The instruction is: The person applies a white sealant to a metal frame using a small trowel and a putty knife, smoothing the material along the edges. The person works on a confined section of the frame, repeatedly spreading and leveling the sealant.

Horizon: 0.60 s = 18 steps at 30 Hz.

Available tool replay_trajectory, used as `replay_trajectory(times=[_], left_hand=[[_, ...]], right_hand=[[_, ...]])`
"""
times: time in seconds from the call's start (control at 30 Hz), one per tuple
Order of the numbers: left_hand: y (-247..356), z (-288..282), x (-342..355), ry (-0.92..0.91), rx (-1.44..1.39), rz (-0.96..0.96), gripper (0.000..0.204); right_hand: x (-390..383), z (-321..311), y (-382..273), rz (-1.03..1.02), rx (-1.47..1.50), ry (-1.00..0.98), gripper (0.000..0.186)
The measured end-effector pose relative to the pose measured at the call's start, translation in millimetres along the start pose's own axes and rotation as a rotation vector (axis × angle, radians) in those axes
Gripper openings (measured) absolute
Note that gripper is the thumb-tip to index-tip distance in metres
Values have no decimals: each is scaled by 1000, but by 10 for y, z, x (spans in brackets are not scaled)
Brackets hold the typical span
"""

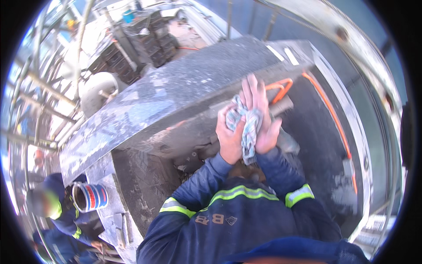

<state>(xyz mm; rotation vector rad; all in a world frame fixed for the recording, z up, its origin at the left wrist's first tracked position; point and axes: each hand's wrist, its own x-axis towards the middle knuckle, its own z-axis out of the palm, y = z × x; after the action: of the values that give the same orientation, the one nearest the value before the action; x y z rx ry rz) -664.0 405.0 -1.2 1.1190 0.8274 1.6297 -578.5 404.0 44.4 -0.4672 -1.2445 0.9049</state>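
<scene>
A twisted, light-coloured patterned rag is held up in front of my chest. My left hand is wrapped round it, closed, and the rag's loose end hangs below the fingers. My right hand presses against the rag from the other side. Its fingers are stretched out and the thumb stands apart. Behind my right hand, an orange loop-shaped handle shows over the dark recess.
Grey stone slabs border the recess ahead and left. A striped bucket stands on the left ledge, near a trowel-like tool. A co-worker is beyond it. An orange strip runs along the right side. Scaffold poles stand far left.
</scene>
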Motion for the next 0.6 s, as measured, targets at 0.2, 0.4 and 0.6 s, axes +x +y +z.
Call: replay_trajectory(times=[0.2, 0.4, 0.6], left_hand=[[-17, -221, 25, 200, 100, 69, 35], [68, -155, 256, 124, -5, 22, 36], [16, 247, 96, -103, 118, 171, 42]], right_hand=[[-43, 70, 164, 110, -152, -345, 111], [-157, 128, -134, 170, 200, -315, 123], [354, -193, -369, -20, 70, -111, 125]])
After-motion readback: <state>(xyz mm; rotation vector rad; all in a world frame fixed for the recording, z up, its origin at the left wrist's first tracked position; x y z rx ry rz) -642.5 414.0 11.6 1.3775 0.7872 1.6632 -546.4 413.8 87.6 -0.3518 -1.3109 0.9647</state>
